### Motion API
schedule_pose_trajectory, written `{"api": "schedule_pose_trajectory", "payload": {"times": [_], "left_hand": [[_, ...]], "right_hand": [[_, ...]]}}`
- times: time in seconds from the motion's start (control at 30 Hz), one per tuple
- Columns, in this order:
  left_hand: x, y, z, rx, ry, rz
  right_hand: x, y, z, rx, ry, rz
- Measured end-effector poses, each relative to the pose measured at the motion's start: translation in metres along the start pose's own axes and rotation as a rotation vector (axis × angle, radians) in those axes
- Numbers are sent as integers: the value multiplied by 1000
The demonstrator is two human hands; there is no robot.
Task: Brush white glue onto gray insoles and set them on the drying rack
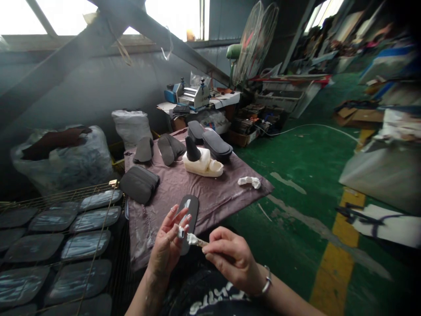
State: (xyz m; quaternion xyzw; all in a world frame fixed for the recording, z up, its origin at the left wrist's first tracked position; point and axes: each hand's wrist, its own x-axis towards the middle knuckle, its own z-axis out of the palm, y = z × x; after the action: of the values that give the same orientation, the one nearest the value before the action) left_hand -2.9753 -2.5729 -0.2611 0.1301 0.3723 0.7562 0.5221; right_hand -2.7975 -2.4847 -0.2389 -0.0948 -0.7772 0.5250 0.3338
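Note:
My left hand (167,245) is raised over the near edge of the cloth-covered table, its fingertips smeared white and pinching a small white-coated piece (180,231). In my right hand (230,256) is a thin stick-like brush (197,241), its white-caked tip pointing at the left fingers. Partly hidden behind the left fingers lies a dark oval pad (193,208) with a pale streak on it. Farther back stands a cream glue container (200,164) with a black cone on top. Whether the brush touches the small piece is hard to tell.
Stacks of dark pads (140,183) lie on the mauve cloth (210,197), with a white lumpy strip (249,182) at its right corner. A wire rack (98,188) holding coated pads (86,245) is at the left. A roller machine (194,95) and a fan stand behind.

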Motion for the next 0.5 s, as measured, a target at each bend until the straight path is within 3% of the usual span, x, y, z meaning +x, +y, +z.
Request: {"api": "schedule_pose_trajectory", "payload": {"times": [0.5], "left_hand": [[1, -4, -4, 131, 12, 16]], "right_hand": [[1, -1, -1, -52, -69, 31]]}}
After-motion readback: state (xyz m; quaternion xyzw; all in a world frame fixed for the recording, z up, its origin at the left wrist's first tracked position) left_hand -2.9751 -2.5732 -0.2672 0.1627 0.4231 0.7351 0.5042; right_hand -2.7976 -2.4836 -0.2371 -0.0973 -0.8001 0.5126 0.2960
